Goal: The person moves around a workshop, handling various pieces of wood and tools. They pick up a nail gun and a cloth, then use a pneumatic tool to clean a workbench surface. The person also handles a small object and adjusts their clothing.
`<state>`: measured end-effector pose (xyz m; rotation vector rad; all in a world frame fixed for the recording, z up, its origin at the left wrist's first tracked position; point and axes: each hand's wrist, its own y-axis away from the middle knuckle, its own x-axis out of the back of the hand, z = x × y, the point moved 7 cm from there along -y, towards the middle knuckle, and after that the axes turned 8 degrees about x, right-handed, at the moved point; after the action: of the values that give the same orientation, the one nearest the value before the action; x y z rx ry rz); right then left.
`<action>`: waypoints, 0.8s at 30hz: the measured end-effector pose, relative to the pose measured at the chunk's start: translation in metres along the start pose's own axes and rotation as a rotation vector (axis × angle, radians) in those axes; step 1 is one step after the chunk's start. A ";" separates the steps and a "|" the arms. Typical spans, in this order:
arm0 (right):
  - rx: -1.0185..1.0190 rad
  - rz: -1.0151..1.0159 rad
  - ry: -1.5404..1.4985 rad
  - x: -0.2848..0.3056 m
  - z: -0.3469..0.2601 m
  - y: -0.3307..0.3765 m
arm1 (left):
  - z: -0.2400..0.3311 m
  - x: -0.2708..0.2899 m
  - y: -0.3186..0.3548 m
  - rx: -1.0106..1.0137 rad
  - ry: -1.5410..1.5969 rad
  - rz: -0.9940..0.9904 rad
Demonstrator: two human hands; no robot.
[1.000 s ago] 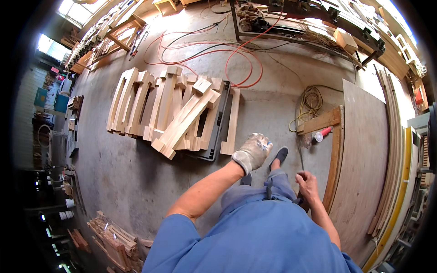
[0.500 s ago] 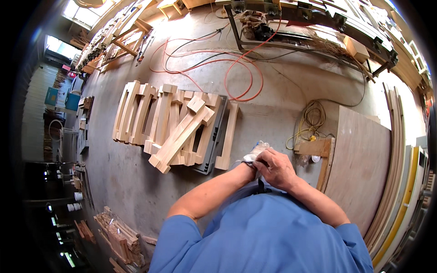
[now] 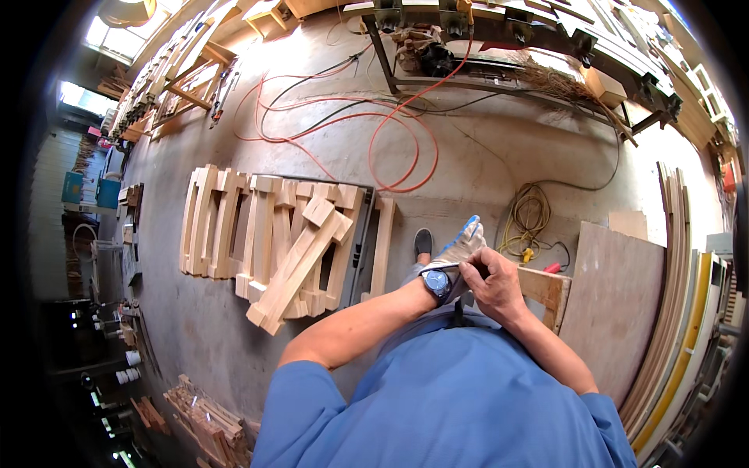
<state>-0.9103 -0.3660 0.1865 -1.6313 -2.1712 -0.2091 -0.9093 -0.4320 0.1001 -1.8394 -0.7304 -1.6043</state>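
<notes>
- Pale work glove [image 3: 469,244] with blue at its edge: on the left hand, just above the middle of the view, in front of the blue shirt [image 3: 445,390].
- Left hand [image 3: 459,256]: inside the glove, extended toward one o'clock, fingers looking fairly straight; nothing shows in its grasp.
- Watch [image 3: 438,282] with a dark strap and blue dial: on the left wrist, at seven o'clock from the glove.
- Right hand [image 3: 495,288]: bare, fingers curled, thumb and fingertips at the glove's cuff beside the watch; I cannot tell whether they pinch it.
- Dark shoe [image 3: 423,242]: near, at nine o'clock from the glove.
- Further toward nine: a single wooden piece [image 3: 381,243], then notched wooden pieces [image 3: 264,226] in a row, one lying slantwise on top, beside the grey crate [image 3: 360,248].
- Two o'clock: coiled yellowish cable [image 3: 528,216] on the floor.
- Four o'clock: wooden frame [image 3: 552,293], with a large flat board [image 3: 612,304] beyond.
- Eleven o'clock: looped red hose [image 3: 434,156].
- Twelve o'clock, far off: dark metal bench [image 3: 413,81].
</notes>
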 end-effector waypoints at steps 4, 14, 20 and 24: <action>0.031 0.003 0.067 -0.010 -0.006 -0.054 | -0.048 -0.010 -0.029 0.039 -0.011 0.060; -0.089 -0.006 0.047 -0.025 -0.022 -0.151 | -0.143 -0.004 -0.077 -0.095 -0.031 0.006; 0.164 -0.299 0.171 -0.049 -0.023 -0.183 | -0.162 -0.040 -0.107 0.050 0.438 -0.016; 0.069 -0.151 0.042 -0.012 -0.004 -0.203 | -0.197 -0.076 -0.121 0.300 0.844 -0.452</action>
<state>-1.0982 -0.4387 0.2104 -1.4147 -2.2455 -0.2073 -1.1393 -0.4964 0.0540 -0.6782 -0.9338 -2.1678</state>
